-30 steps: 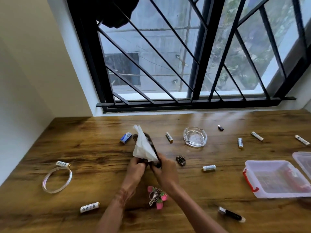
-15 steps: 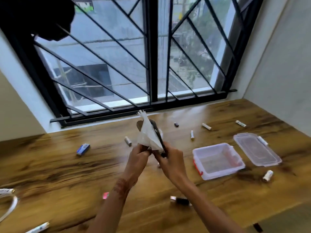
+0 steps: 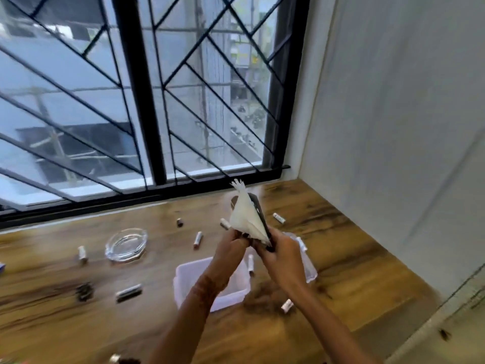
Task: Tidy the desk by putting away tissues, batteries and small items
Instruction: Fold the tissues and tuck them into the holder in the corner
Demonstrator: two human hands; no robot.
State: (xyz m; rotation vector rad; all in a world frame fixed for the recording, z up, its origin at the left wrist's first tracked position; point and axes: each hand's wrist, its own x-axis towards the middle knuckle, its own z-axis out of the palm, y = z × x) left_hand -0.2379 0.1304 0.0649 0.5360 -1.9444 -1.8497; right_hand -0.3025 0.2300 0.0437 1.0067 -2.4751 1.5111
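Both hands have swung across, now above the clear box (image 3: 183,274) — left hand (image 3: 231,248) fingers pinching the tissue (image 3: 245,219) at its base, right hand (image 3: 280,252) fingers curled round a dark strip (image 3: 260,215) behind it. Soft, featherlight — hold low, gently.

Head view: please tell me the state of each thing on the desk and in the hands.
tissue: folded to a point, held above the desk.
dark object: behind the tissue, gripped at its lower end.
left hand: pinches the tissue.
right hand: grips the dark object.
plastic box: open, lid off.
lid: lies beside the box.
glass ashtray: upright, looks empty.
batteries: lie loose on the desk.
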